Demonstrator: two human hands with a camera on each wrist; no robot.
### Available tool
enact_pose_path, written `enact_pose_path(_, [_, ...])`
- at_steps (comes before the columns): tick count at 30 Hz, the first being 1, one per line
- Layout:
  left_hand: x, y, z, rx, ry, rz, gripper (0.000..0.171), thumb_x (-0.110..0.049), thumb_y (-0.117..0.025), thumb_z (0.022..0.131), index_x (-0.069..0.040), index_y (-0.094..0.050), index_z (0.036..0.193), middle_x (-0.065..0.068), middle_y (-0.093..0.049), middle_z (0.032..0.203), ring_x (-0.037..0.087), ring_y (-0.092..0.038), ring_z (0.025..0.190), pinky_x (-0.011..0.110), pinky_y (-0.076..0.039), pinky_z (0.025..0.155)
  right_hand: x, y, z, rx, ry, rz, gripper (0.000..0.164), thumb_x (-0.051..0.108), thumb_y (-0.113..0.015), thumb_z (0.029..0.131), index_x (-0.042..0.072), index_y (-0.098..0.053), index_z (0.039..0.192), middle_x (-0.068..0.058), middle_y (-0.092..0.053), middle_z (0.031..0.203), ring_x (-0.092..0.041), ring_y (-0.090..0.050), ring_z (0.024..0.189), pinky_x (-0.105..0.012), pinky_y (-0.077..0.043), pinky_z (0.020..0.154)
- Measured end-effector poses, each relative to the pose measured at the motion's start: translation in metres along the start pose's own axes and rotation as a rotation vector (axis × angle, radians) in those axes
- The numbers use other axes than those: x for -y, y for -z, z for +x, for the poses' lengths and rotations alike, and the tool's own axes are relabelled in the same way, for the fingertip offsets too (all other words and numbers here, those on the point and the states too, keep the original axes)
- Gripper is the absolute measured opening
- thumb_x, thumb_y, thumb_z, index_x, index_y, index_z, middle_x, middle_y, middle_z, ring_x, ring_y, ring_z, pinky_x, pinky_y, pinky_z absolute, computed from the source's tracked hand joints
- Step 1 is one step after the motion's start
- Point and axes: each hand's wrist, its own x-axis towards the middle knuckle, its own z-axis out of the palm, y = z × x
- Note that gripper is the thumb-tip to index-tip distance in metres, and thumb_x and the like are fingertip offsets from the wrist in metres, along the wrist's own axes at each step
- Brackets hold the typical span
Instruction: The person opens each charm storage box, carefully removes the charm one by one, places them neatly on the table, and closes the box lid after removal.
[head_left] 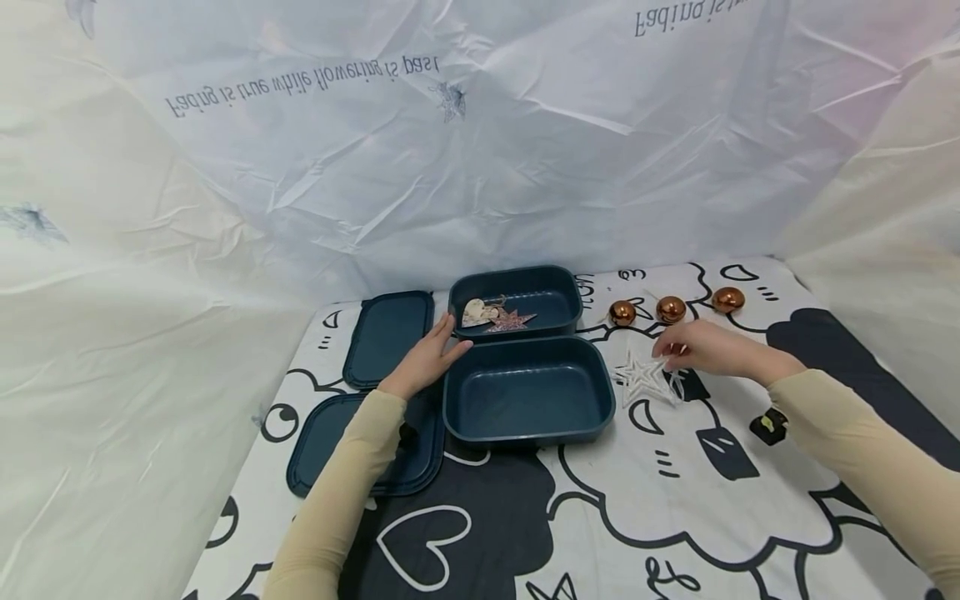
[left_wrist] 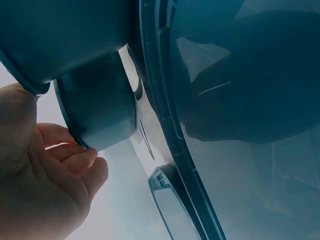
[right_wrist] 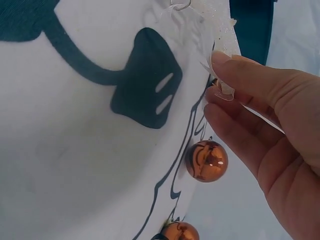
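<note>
My right hand (head_left: 697, 348) pinches a tip of a white glittery star ornament (head_left: 641, 377) between thumb and fingers, over the cloth right of the near box. In the right wrist view the pinched edge of the star (right_wrist: 227, 40) shows, with a wire ring at the top. My left hand (head_left: 426, 360) rests at the left ends of two dark blue boxes. Its thumb is at the rim of the near box (head_left: 528, 437), its loosely extended fingers at the far box (head_left: 517, 275). Inside the far box lie a pinkish glitter star (head_left: 512, 322) and pale heart-shaped ornaments (head_left: 477, 312).
Three shiny copper baubles (head_left: 671, 309) lie in a row behind my right hand. Two dark blue lids, a far lid (head_left: 386, 337) and a near lid (head_left: 322, 446), lie left of the boxes. A small black item (head_left: 768, 427) is by my right sleeve. White sheeting encloses the table.
</note>
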Motion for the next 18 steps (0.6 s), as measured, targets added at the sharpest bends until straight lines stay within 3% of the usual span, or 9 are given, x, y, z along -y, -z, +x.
enact_pose_path(18, [-0.001, -0.001, 0.000, 0.000, 0.011, -0.010, 0.083, -0.057, -0.043, 0.105, -0.010, -0.008, 0.163, 0.008, 0.003, 0.169, 0.031, -0.010, 0.154, 0.055, -0.020, 0.120, -0.009, -0.018, 0.000, 0.013, 0.001, 0.014, 0.016, 0.006, -0.076, 0.090, 0.008, -0.075, 0.107, 0.001, -0.069, 0.103, -0.019, -0.067, 0.091, -0.038, -0.057, 0.078])
